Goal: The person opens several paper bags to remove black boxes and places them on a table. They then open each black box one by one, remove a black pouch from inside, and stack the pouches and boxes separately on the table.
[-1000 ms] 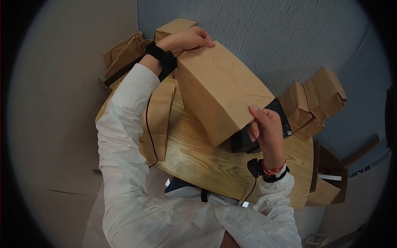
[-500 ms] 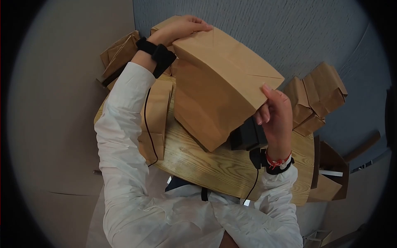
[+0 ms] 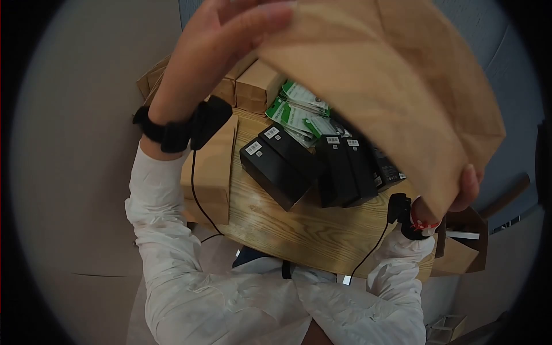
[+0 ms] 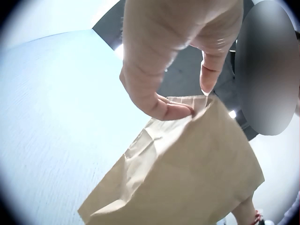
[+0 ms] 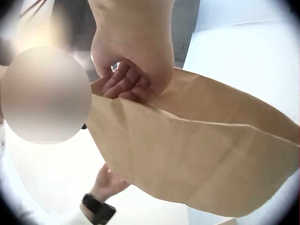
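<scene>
A large brown paper bag [image 3: 379,98] is held up close to the head camera, tilted over the table. My left hand [image 3: 215,49] pinches its upper left edge; in the left wrist view the thumb [image 4: 210,72] and curled fingers meet at a creased corner. My right hand [image 3: 467,190] grips the lower right side, mostly hidden behind the paper. In the right wrist view its fingers [image 5: 124,84] curl at the bag's open rim. Below the bag, several black boxes [image 3: 282,167] with white labels lie on the wooden table [image 3: 259,230].
Green-and-white packets [image 3: 296,112] lie behind the boxes. Upright paper bags [image 3: 253,86] stand at the back left, and a flat paper bag [image 3: 210,172] lies at the table's left side. An open cardboard box [image 3: 460,253] stands beyond the right edge. Cables [image 3: 198,198] hang from the wrist cameras.
Both hands have raised the paper bag up towards the head camera and tipped it, the right hand moving to the right. The black boxes and green packets have come into sight beneath it.
</scene>
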Tool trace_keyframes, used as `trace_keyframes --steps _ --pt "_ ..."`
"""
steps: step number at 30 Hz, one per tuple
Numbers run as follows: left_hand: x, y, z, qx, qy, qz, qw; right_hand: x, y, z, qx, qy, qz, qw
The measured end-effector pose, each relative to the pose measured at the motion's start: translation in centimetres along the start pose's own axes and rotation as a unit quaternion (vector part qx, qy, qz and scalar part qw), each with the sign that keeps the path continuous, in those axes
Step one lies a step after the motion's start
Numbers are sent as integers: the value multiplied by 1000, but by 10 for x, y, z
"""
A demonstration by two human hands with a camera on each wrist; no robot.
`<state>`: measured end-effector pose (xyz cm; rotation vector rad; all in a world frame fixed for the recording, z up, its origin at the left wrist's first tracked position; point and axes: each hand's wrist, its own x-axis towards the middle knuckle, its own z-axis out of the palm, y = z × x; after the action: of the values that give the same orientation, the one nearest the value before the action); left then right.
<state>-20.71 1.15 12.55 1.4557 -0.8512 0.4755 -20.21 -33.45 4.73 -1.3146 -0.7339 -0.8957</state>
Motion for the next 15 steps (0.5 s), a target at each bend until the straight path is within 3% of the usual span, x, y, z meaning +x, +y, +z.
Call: trace_keyframes --steps 1,2,3,5,7,8,10,11,12,14,15 --pt "-6 4 6 29 18 22 999 -5 0 -8 56 -14 44 997" --pt "-16 3 10 -2 2 -19 1000 -11 1 -17 113 -28 86 990" --pt "-29 -2 14 -32 -14 -59 998 -24 12 -31 87 -58 105 989" --pt "-59 -16 31 20 -20 -144 989 -35 21 -57 24 -258 219 941" --pt "-89 -37 41 50 -39 -215 975 -45 36 -56 -27 -400 150 904" --pt "-103 -48 45 30 -42 -245 968 -52 35 -49 -28 -396 147 906" --pt "-125 -66 46 54 -68 -323 942 -73 31 -37 -14 -285 280 917" --pt "-131 -70 47 56 -73 -324 942 -80 39 -36 -79 -301 208 927" --pt "-135 -72 48 84 -74 -317 942 -85 41 -37 -78 -296 210 929" --pt "-142 -79 46 115 -82 -313 939 -83 33 -20 -114 -201 165 959" --pt "-145 -83 42 124 -120 -296 939 -78 30 -20 -113 -195 168 960"
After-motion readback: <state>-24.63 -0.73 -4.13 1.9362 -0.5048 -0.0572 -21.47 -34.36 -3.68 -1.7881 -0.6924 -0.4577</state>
